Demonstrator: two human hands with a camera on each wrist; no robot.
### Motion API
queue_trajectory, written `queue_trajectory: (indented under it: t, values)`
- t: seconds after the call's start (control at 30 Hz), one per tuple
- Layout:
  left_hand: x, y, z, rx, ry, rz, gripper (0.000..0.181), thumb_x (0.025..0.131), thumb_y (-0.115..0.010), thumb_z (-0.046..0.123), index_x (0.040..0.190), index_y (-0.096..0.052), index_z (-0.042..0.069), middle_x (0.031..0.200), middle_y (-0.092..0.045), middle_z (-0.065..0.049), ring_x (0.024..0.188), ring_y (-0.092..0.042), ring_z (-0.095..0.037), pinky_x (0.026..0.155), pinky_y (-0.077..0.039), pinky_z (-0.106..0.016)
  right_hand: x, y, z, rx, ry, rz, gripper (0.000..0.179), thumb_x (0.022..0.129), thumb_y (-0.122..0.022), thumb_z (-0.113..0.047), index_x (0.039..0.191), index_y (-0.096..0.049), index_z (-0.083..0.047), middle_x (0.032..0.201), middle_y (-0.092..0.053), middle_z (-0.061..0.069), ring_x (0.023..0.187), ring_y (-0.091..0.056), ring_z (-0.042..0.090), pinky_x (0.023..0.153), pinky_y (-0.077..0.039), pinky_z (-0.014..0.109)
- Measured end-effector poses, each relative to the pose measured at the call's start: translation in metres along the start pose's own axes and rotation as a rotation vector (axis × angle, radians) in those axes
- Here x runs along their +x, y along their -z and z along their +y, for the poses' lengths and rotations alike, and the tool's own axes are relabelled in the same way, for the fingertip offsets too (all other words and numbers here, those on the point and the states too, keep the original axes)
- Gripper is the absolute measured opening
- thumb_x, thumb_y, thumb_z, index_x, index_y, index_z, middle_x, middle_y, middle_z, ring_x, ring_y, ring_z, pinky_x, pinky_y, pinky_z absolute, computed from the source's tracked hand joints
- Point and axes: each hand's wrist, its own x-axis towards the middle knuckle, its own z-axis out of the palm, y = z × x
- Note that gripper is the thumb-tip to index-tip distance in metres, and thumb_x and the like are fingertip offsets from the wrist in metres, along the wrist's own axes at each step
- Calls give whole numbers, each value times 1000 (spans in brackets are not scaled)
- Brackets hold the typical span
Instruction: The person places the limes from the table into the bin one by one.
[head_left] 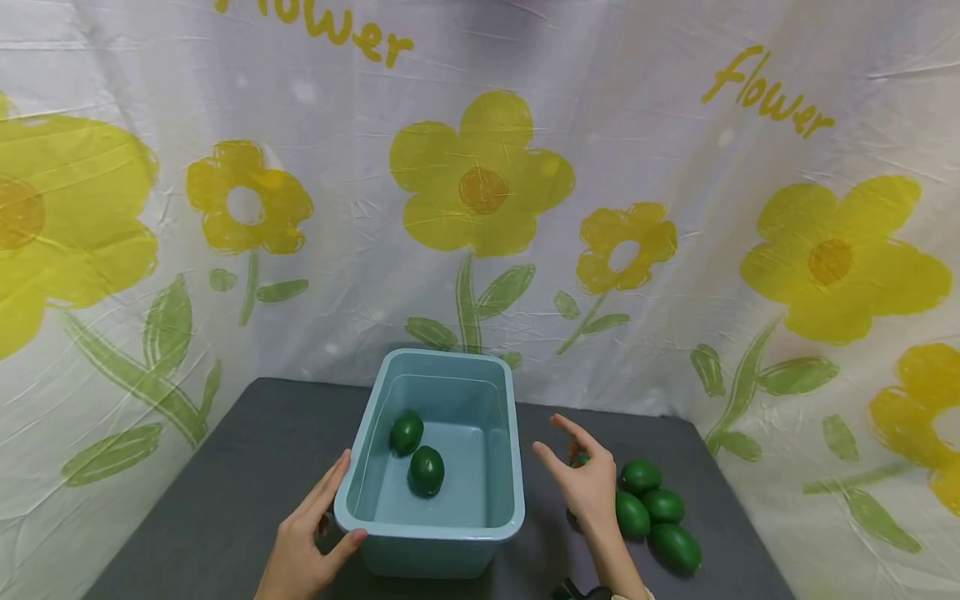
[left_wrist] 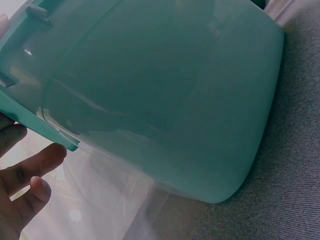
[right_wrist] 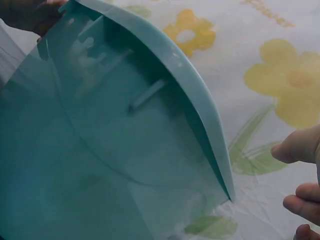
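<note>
So we're looking at a light blue plastic bin [head_left: 427, 560] that's sitting upright in the middle of a dark grey tabletop [head_left: 225, 500], and two dark green fruits [head_left: 426, 471] are lying inside it, side by side over toward its left wall. Our left hand [head_left: 303, 533] is resting on the near left corner, the thumb touching the near rim and the fingers running fairly straight along the left side. Our right hand [head_left: 588, 485] is hanging just off the bin's right side, thumb and index finger spread well apart, with the bin sitting between our two hands. Beyond that right hand, more green fruits [head_left: 675, 548] are bunching up on the tabletop, one of them mostly hiding behind our fingers. Something black [head_left: 573, 592] is peeking in by the right wrist. Behind everything, a white curtain [head_left: 352, 208] with yellow flowers [head_left: 480, 192] is hanging.
</note>
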Motion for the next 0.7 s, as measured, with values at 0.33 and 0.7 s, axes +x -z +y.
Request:
queue_trajectory:
  t: [0.33,0.7]
  values:
    - [1,0,0,-4,-6,-4,87,87,-87,22,163,-45,22,158,-55,-12,87,-51,-3,57,-40,-25,-2,17,15,-35,-75,-17,49,87,-90,-20,133,-76,-14,106,-76,6,64,-34,10,52,-28,23]
    - [0,0,3,-15,12,-3,86,87,-87,21,163,-46,20,157,-55,-13,89,-52,-4,56,-40,-25,-11,37,37,-94,-187,-9,50,88,-89,-25,135,-75,-18,114,-75,3,78,-47,17,52,-36,24]
